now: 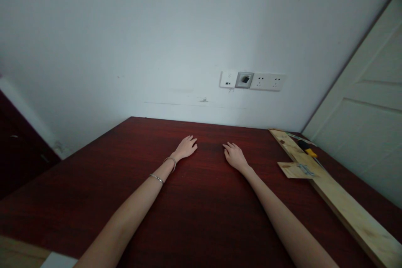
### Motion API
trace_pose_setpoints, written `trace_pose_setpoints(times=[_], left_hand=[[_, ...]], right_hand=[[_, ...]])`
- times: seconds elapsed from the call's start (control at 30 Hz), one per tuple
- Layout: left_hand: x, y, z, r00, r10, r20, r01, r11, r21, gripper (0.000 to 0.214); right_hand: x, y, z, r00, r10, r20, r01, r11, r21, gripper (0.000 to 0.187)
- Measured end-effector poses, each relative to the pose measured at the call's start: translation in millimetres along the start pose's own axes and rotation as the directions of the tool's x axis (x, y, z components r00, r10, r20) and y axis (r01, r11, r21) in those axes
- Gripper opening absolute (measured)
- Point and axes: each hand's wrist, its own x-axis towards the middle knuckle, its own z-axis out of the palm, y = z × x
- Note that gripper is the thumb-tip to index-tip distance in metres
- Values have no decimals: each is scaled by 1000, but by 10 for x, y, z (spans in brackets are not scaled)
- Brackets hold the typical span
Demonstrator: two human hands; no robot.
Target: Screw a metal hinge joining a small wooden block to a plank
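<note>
Dim, bluish light softly covers the wall [176, 33], and the view's edges look stretched.

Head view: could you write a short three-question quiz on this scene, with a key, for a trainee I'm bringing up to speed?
1. True or false: the left hand and the right hand are both palm down on the table.

2. Multiple choice: where does the long plank lie?
A. Along the left side
B. Across the middle
C. Along the right side

3. Open question: which arm wears the bracelets?

Key: 1 true; 2 C; 3 the left.
</note>
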Motion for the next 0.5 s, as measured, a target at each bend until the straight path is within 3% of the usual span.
trace_pose_setpoints(times=[0.5], left_hand=[[7, -14, 13, 1000, 8, -1, -8, 1000, -5, 51]], right_hand=[[0, 1, 9, 1000, -3, -8, 3, 1000, 4, 45]])
